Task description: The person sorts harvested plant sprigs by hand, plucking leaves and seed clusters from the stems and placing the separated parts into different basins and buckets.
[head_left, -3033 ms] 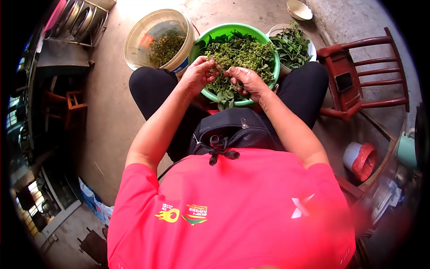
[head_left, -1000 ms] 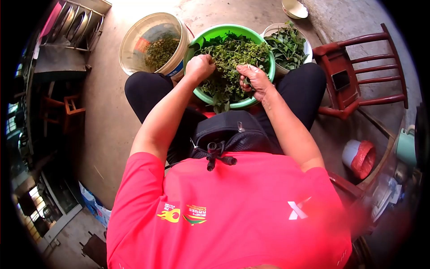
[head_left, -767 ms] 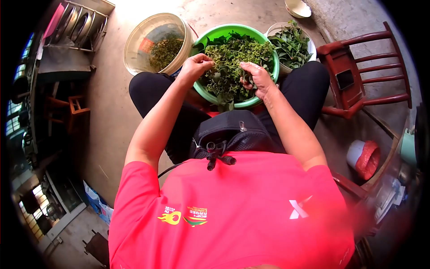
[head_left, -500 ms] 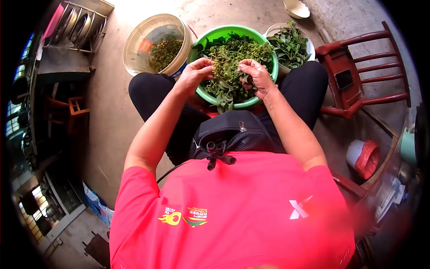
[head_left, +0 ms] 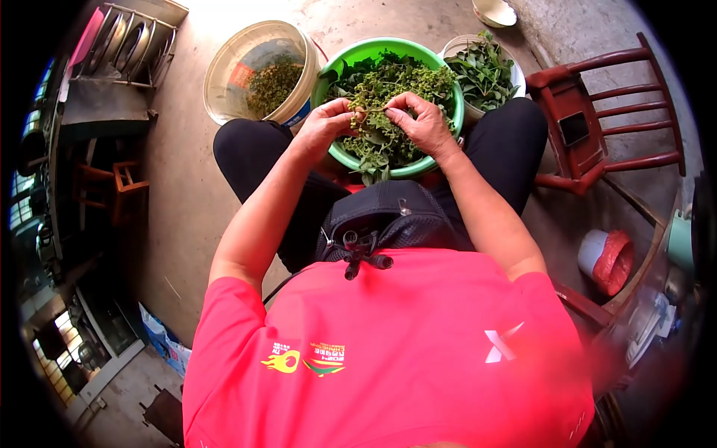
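Note:
Between my knees stands a green basin (head_left: 457, 112) heaped with leafy sprigs and small green clusters (head_left: 399, 84). My left hand (head_left: 326, 125), over the basin's left side, pinches the end of a thin sprig. My right hand (head_left: 424, 127) pinches the same sprig from the right, with thumb and forefinger together. The sprig (head_left: 371, 110) spans the short gap between my hands. A large cream bucket (head_left: 216, 82) at the left holds small loose clusters at its bottom. To the right, a white bucket (head_left: 519, 81) is full of green leaves (head_left: 484, 73).
A reddish wooden chair (head_left: 571, 127) stands at the right, with a pail covered by a red bag (head_left: 612, 263) behind it. A pale bowl (head_left: 494, 11) lies on the floor at the top right. At the left are a dish rack (head_left: 134, 41) and a small wooden stool (head_left: 127, 181).
My right hand has moved left, closer to my left hand, and now pinches the sprig. The leaves seen in its palm half a second ago no longer show.

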`<control>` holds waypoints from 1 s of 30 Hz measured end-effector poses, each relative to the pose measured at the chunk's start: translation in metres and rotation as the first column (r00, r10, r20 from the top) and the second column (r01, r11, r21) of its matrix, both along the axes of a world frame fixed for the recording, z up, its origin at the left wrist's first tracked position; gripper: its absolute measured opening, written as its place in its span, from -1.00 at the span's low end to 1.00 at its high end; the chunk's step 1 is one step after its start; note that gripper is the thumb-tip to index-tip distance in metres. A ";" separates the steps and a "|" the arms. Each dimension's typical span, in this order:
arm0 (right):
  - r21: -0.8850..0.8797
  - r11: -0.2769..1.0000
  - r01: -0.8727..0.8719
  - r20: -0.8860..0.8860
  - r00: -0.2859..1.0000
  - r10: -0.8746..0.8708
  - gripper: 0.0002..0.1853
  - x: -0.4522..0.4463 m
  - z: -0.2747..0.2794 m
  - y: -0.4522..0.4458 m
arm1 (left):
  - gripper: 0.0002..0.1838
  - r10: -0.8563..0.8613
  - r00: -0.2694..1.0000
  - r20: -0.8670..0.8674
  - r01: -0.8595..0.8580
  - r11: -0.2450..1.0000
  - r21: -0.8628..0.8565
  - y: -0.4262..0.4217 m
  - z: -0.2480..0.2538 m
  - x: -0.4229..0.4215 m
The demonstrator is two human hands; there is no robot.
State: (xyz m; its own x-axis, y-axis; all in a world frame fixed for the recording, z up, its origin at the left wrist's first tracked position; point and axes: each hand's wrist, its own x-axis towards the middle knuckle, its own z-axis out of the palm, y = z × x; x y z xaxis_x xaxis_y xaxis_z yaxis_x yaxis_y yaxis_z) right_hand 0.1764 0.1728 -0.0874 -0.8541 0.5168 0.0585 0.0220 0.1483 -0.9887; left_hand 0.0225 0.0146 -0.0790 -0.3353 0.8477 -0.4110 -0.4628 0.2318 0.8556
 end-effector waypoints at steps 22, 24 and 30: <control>-0.768 0.593 0.242 0.218 0.969 -0.113 -0.90 0.006 -0.015 0.020 | -0.77 0.563 0.684 0.464 -0.683 0.718 0.136 -0.025 -0.001 -0.084; -0.765 0.597 0.241 0.226 0.969 -0.102 -0.92 0.007 -0.014 0.021 | -0.44 0.655 0.615 0.439 -0.776 0.602 0.190 -0.023 0.021 -0.096; -0.794 0.562 0.232 0.191 0.973 -0.132 -0.93 0.003 -0.019 0.020 | -0.41 0.424 0.906 0.012 -0.424 0.905 0.025 -0.006 0.011 -0.068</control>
State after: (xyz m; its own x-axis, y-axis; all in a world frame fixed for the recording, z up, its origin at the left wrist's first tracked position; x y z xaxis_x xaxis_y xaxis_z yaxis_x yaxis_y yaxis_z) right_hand 0.1790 0.1929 -0.1068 -0.7109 0.4507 -0.5399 0.0584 -0.7271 -0.6840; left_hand -0.0455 0.0090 -0.0675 -0.6631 0.6368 -0.3934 -0.5176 -0.0104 0.8556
